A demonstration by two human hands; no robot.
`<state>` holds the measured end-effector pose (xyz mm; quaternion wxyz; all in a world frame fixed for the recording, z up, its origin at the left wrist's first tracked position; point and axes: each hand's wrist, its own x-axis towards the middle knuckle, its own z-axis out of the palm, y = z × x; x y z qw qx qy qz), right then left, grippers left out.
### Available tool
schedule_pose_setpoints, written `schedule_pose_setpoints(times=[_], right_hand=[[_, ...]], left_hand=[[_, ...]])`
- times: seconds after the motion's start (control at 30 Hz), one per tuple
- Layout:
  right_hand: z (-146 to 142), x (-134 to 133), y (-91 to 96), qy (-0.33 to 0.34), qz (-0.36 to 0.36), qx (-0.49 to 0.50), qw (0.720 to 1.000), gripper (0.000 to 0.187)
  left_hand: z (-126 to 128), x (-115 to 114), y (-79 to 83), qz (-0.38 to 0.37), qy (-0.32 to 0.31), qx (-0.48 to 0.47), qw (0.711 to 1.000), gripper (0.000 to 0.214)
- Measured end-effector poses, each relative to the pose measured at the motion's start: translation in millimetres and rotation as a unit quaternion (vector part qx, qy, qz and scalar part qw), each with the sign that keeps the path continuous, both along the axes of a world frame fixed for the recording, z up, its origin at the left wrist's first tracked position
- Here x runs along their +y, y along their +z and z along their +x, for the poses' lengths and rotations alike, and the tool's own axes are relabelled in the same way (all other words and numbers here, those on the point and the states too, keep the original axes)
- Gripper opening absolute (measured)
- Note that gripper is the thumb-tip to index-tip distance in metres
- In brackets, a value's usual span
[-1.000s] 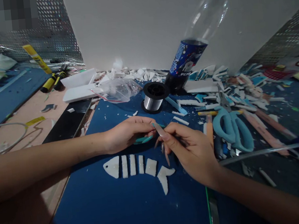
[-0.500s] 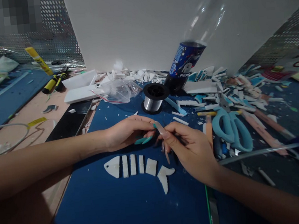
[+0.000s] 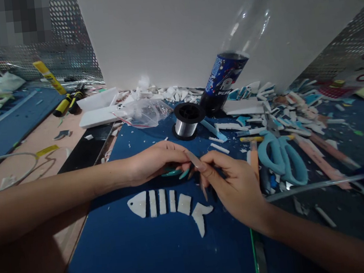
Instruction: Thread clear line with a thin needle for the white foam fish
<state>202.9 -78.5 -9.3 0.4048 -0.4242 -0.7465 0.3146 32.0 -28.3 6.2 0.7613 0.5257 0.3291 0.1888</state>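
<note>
Above the blue mat (image 3: 142,260), my left hand (image 3: 160,160) and my right hand (image 3: 233,181) meet fingertip to fingertip. Both are closed in a pinch, and long nails hide whatever lies between them. Green nails show on the left fingers, pale ones on the right. Just below lies a row of white foam pieces set out like a fish: a pointed head piece (image 3: 138,205) with a small hole, several narrow strips (image 3: 162,201), a squarish piece (image 3: 184,203) and a forked tail piece (image 3: 201,217). A spool of clear thread (image 3: 186,128) stands beyond my hands.
Behind the spool stands a Pepsi bottle (image 3: 224,76), before a white board (image 3: 165,30). Blue-handled scissors (image 3: 282,157) lie right among foam scraps (image 3: 283,118). A clear plastic bag (image 3: 147,112) and yellow-black pliers (image 3: 67,103) are at the back left.
My fingertips have shifted slightly against each other, with the left thumb and green nails turned a little. The foam pieces have not moved.
</note>
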Motion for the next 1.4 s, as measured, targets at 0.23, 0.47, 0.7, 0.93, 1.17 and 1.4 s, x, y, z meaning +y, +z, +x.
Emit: schedule_pose_setpoints(times=[0.23,0.47,0.7,0.93,1.17,1.4], right_hand=[[0.1,-0.6,1.2,0.016,-0.036,0.029,0.999,0.027],[-0.8,7.6,-3.0,0.064,-0.19,0.156,0.967,0.03],[-0.4,12.2,-3.5,0.106,-0.253,0.241,0.931,0.03],[0.9,13.7,-4.6,0.099,-0.27,0.252,0.924,0.031],[0.5,11.1,-5.5,0.0,-0.235,0.29,0.928,0.027],[0.1,5.1,-1.3,0.003,-0.177,0.246,0.953,0.022]], left_hand=[[1.9,-5.2,11.6,0.026,0.026,0.05,0.998,0.024],[4.2,-8.9,18.0,0.099,0.051,0.08,0.991,0.019],[1.5,-13.5,19.4,0.222,0.056,0.112,0.967,0.019],[1.6,-11.6,14.3,0.252,0.069,0.085,0.962,0.023],[3.1,-11.2,-7.2,0.144,0.099,-0.044,0.984,0.024],[1.1,-6.8,-19.8,0.07,0.093,-0.106,0.987,0.02]])
